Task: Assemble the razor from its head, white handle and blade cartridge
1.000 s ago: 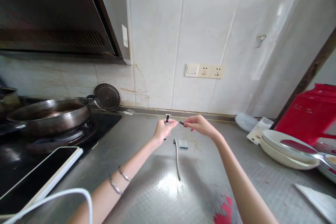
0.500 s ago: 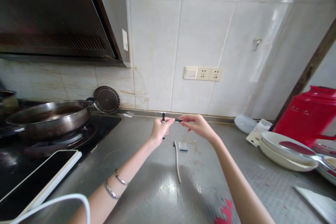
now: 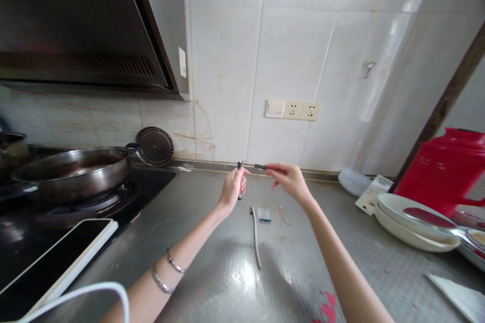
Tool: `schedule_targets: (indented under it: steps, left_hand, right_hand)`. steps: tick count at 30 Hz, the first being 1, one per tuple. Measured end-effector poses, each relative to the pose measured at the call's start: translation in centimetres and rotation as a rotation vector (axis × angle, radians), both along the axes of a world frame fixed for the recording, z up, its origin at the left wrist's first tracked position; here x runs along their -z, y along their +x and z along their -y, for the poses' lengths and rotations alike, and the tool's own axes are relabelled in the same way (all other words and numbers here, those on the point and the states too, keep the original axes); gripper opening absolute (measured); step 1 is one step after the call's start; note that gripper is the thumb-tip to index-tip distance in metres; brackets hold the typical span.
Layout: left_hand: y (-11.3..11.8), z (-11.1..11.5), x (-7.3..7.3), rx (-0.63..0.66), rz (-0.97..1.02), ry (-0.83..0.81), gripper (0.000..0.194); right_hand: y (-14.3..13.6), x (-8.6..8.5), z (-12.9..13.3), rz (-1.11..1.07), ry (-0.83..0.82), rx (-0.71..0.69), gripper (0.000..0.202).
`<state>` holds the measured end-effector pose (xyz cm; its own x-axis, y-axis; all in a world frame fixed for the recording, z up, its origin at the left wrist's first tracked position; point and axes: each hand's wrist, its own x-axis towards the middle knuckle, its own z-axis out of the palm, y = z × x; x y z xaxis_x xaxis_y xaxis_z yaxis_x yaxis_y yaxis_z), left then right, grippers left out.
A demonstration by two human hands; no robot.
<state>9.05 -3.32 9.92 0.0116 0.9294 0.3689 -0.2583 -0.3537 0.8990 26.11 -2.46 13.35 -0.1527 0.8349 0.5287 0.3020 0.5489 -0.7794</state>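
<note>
My left hand is closed around a slim black handle with a small silvery head, held upright above the counter. Between the fingertips of my right hand is a small, flat dark piece, its free end pointing toward the left hand. A short gap separates this piece from the handle. Below both hands, a thin greyish-white curved stick with a darker end lies on the metal counter. Beside its upper end is a small clear plastic packet with a dark strip along its lower edge.
A steel pan stands on the black stove at left, with a phone-like white-edged device and a white cable nearer. At right are stacked white bowls, a red thermos and a white card.
My right hand has drawn slightly away to the right with the dark piece, which has left my left fingertips. The left hand has turned a little and still holds the handle.
</note>
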Motion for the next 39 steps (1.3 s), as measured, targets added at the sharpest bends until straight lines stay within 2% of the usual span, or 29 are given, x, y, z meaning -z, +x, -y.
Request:
schedule_targets:
  steps: [5,9,18,23,39]
  left_hand:
    - [0.4,0.8,0.4,0.020,-0.085,0.153,0.034]
    - [1.0,1.7,0.8,0.026,-0.194,0.210,0.027]
    - [1.5,2.3,1.0,0.037,-0.176,0.206,0.025]
    - [1.5,2.2,1.4,0.083,-0.140,0.198,0.026]
    - [1.5,2.2,1.6,0.093,-0.147,0.196,0.027]
  right_hand:
    - [-0.5,-0.2,0.1,-0.089,0.052,0.063,0.035]
    - [-1.2,-0.6,0.9,-0.096,0.091,0.030,0.032]
    - [-1.8,-1.7,2.4,-0.046,0.136,-0.019,0.026]
    - [-2.0,-1.6,2.5,-0.064,0.132,-0.045,0.022]
    - [-1.6,-1.2,2.2,-0.081,0.108,-0.087,0.020]
